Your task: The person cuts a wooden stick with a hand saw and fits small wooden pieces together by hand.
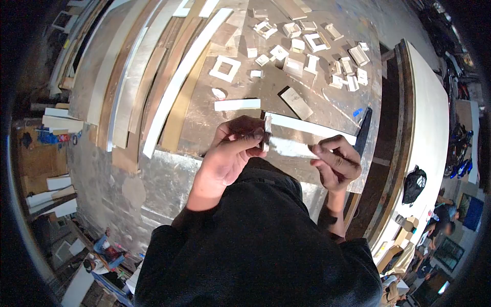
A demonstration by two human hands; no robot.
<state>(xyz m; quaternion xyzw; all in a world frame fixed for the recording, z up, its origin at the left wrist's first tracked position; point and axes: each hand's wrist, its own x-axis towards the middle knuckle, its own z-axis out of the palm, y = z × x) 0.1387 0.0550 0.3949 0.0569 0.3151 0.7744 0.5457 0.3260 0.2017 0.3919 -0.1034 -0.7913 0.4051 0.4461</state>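
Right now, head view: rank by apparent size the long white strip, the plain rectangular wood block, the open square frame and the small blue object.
1. Long white strip
2. Rectangular wood block and open square frame: too alike to rank
3. Small blue object

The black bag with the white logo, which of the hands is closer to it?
Right. The black bag lies on the long pale board off to the person's right. The right hand is on that side; the left hand is farther across.
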